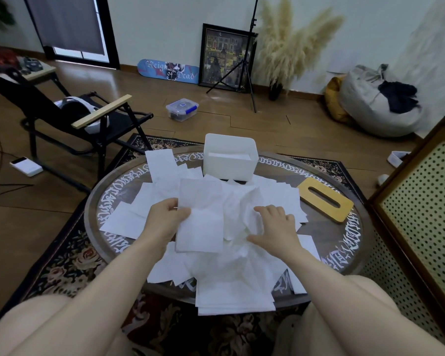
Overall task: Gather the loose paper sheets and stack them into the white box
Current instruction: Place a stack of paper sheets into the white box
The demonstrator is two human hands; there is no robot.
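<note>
Most of the sheets [216, 227] are seen lying loose on the round table [355, 242], so the task is judged to be at an early stage. They are spread in an overlapping heap across the middle of the tabletop, reaching from about 11 o'clock near the far rim round to 6 o'clock, where a few hang over the near edge. Some in the centre are crumpled rather than flat.

The box [229, 163] is stood at 12 o'clock on the table, open at the top, touching the far edge of the heap. Some white paper can be made out inside it, low against the back wall; how much cannot be told. A wooden lid [326, 201] with a slot is laid at 2 o'clock, just beside the heap's outer sheets.

One sheet [201, 219] is held by the left hand [165, 219]: its left edge is pinched between the thumb on top and the fingers curled beneath, and it is lifted a little above the heap, roughly flat.

The right hand [275, 227] is laid on the crumpled paper at the heap's centre, fingers spread and only gently bent, thumb out to the side. Nothing is seen to be gripped by it; it is pressed or rested on the paper.

Nearly all of the gathering and stacking is judged to be left.
</note>
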